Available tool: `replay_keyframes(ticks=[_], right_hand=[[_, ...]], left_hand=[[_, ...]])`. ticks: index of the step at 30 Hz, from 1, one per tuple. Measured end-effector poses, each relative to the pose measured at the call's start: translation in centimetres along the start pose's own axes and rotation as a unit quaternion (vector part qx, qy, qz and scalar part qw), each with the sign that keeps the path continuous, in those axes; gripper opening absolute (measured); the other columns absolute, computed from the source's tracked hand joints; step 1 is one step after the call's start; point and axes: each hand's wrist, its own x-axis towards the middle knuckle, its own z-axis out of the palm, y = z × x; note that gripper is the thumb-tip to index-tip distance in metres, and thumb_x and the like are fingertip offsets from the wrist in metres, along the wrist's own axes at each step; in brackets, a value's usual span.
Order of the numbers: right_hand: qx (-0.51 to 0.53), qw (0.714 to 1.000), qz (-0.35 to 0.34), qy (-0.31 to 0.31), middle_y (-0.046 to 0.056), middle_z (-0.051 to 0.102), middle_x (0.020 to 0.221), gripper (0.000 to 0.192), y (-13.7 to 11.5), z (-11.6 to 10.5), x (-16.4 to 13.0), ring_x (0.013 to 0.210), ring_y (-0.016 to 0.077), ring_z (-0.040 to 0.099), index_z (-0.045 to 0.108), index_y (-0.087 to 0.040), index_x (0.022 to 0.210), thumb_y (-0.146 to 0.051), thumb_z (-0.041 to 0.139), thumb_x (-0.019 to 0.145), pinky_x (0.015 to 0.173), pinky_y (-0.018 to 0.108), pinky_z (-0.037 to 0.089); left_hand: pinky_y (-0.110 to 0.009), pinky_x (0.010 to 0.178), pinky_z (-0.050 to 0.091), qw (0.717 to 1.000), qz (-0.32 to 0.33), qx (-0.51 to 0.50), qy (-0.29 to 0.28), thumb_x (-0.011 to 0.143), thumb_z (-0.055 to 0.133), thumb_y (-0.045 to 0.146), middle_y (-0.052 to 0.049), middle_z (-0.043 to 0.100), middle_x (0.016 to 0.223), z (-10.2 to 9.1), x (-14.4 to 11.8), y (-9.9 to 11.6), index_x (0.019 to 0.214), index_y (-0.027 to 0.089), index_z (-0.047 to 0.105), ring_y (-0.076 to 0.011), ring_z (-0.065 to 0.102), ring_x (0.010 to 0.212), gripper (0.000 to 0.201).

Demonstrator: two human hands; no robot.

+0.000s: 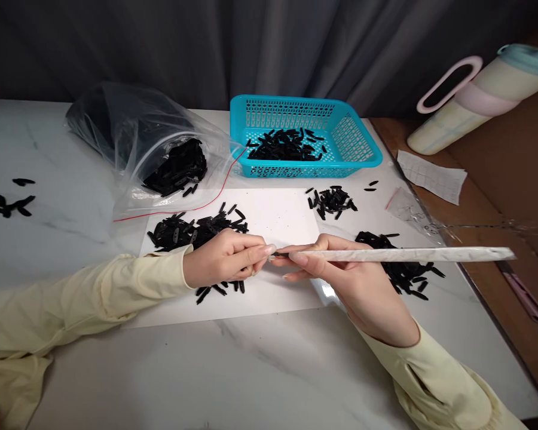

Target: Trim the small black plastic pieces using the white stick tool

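My left hand (235,255) is closed in a pinch, its fingertips on a small black piece (277,255) that is mostly hidden by the fingers. My right hand (341,269) grips a long, thin tool with a white wrapped handle (412,255), which points off to the right. The tool's working end lies between the two hands, where the fingertips nearly meet, and its shape is hard to make out. Under and behind my left hand is a pile of small black elongated pieces (197,232) on a white sheet (278,215). Beyond my right wrist lies another black pile (407,272).
A blue basket (305,172) with black pieces stands at the back. Left of it lies a clear plastic bag (130,155) holding more. A smaller pile (334,202) sits before the basket. Right are a tumbler (484,95), a paper slip (433,177) and a pink-handled cutter (524,292).
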Motion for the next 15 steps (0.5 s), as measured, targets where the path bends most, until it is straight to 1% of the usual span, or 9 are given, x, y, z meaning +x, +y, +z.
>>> replay_keyframes(ticks=[4,10,15], right_hand=[[-0.001,1.000,0.001,0.010,0.005,0.073,0.080,0.025,0.07,0.15,-0.04,0.081,0.0224,0.069,0.053,-0.019,0.058,-0.028,0.070,0.074,0.069,0.031,0.058],[0.016,1.000,0.004,-0.003,0.006,0.072,0.078,0.023,0.28,-0.02,0.03,0.083,0.0246,0.068,0.055,-0.019,0.059,-0.029,0.070,0.074,0.068,0.033,0.059],[0.032,0.999,0.013,-0.009,0.006,0.071,0.080,0.024,0.22,0.00,0.03,0.087,0.0250,0.067,0.054,-0.019,0.057,-0.027,0.068,0.075,0.066,0.032,0.059]], left_hand=[[-0.018,0.037,0.024,1.000,-0.003,-0.006,-0.001,0.088,0.037,0.023,0.009,0.031,0.038,-0.01,-0.06,-0.04,0.059,0.015,0.043,-0.0033,0.025,0.034,0.031],[-0.018,0.035,0.021,1.000,0.004,-0.029,-0.006,0.089,0.039,0.029,0.009,0.031,0.038,-0.02,-0.17,-0.39,0.058,0.015,0.042,-0.0029,0.023,0.034,0.034],[-0.018,0.034,0.020,0.999,0.000,-0.042,-0.009,0.089,0.040,0.034,0.008,0.030,0.039,-0.11,-0.19,-0.66,0.057,0.015,0.041,-0.0030,0.023,0.034,0.037]])
